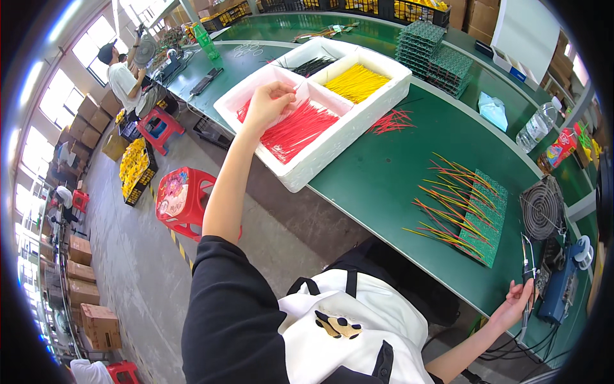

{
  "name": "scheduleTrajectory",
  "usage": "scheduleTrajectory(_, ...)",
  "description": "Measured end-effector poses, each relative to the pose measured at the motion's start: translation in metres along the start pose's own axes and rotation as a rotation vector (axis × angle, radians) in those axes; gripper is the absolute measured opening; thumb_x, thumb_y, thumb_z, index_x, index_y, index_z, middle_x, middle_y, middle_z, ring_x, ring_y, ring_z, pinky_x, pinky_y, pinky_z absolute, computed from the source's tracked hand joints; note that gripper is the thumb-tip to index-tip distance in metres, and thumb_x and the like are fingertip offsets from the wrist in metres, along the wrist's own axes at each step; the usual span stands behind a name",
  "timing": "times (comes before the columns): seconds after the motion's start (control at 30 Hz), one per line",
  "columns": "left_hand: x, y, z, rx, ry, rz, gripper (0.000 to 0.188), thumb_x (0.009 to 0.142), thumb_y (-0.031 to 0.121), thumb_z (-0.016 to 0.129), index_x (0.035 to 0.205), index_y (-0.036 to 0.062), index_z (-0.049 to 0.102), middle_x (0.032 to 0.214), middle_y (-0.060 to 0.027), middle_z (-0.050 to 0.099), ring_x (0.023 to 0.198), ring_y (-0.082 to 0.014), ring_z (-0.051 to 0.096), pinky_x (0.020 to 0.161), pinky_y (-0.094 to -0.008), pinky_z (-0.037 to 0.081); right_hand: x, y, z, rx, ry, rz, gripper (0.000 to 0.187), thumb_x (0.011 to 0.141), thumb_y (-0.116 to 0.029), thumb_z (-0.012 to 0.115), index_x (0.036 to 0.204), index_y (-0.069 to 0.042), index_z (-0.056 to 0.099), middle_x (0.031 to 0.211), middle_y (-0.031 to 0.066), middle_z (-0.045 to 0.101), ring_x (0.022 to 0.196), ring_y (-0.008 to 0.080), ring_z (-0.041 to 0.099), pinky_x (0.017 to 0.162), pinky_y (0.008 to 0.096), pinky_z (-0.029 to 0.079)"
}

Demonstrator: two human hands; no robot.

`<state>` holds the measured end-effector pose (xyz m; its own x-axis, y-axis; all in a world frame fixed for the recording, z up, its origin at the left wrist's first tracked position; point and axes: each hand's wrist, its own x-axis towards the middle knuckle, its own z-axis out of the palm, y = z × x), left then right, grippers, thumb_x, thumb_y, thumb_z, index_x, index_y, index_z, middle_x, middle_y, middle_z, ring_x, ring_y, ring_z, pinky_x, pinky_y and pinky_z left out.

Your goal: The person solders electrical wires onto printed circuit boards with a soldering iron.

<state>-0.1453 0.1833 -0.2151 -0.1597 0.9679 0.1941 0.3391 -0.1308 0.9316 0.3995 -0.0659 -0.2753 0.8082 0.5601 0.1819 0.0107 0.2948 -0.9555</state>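
My left hand [271,104] is over the red wires [299,131] in the near compartment of a white foam box [339,137]. Its fingers are pinched together; what they hold, if anything, is too small to make out. Yellow wires [356,83] and black wires [313,66] fill the neighbouring compartments. At the lower right, my right hand [515,306] grips the dark handle of a soldering iron [528,274], its tip pointing up and away. Left of the iron lies a green circuit board panel [491,246], with rows of red and yellow wires [451,201] sticking out toward the left.
Loose red wires [391,121] lie beside the box. A round fan [542,208] and a blue soldering station [563,288] stand at right. Farther back are stacked circuit boards [419,48], a clear bottle [538,125] and a green bottle [206,41]. A red stool [182,198] stands left; a person [125,80] works beyond.
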Motion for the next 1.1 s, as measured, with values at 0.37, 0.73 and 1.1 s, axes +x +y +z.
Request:
scheduleTrajectory(0.37,-0.008,0.002,0.015,0.786,-0.183,0.265,0.014,0.069,0.016,0.072,0.075,0.0047,0.067,0.064,-0.0096,0.059,0.062,-0.0194,0.057,0.062,-0.0315,0.045,-0.002,-0.002,0.003,-0.036,-0.023,-0.027,0.019,0.089,-0.02,0.057,0.076,-0.011,0.047,0.057,-0.0024,0.044,0.049,0.0037,0.035,0.075,0.0248,0.045)
scheduleTrajectory(0.73,-0.006,0.008,0.009,0.432,-0.013,0.032,0.016,0.076,0.016,0.069,0.079,0.0007,0.068,0.068,-0.0027,0.062,0.065,-0.0101,0.054,0.064,-0.0277,0.044,0.0,0.0,-0.002,-0.027,-0.035,-0.025,0.02,0.09,-0.019,0.056,0.075,-0.011,0.046,0.057,-0.0023,0.044,0.05,0.0037,0.036,0.075,0.0245,0.045)
scheduleTrajectory(1.1,-0.001,-0.003,0.009,0.426,-0.06,0.08,0.022,0.086,0.021,0.057,0.088,0.0,0.061,0.075,-0.0117,0.065,0.073,-0.0195,0.061,0.07,-0.0311,0.046,0.001,0.001,-0.003,-0.03,-0.047,-0.019,0.022,0.091,-0.02,0.055,0.073,-0.011,0.045,0.058,-0.0021,0.043,0.051,0.004,0.036,0.076,0.0253,0.045)
